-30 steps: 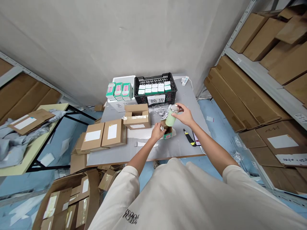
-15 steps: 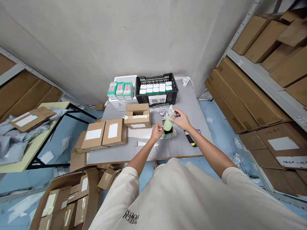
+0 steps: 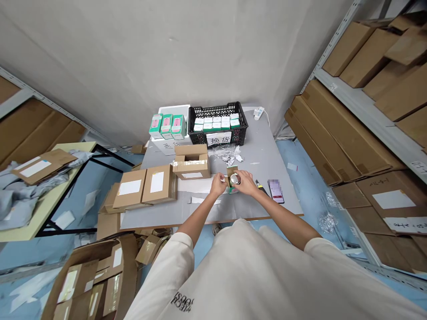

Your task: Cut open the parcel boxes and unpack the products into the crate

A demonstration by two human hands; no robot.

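Note:
A bottle (image 3: 235, 178) stands down inside a small green-and-white carton (image 3: 231, 169), with only its shiny round lid showing. My right hand (image 3: 246, 182) is curled around the bottle's top at the carton's right side; part of its grip is hidden. On the left of the carton, my left hand (image 3: 218, 184) pinches an open flap. Just right of my right hand lie a yellow-and-black box cutter (image 3: 261, 187) and a phone (image 3: 275, 191) with its screen lit.
Behind are a black crate (image 3: 218, 111) of white-topped cartons, crumpled plastic (image 3: 224, 151) and a white bin (image 3: 173, 110) topped with green boxes (image 3: 167, 126). An open cardboard box (image 3: 191, 165) and closed boxes (image 3: 159, 183) stand left. Shelving (image 3: 353, 89) rises at right.
My right hand has lowered the light green bottle into the carton, uncovering the phone. My left hand has stayed at the carton's flap.

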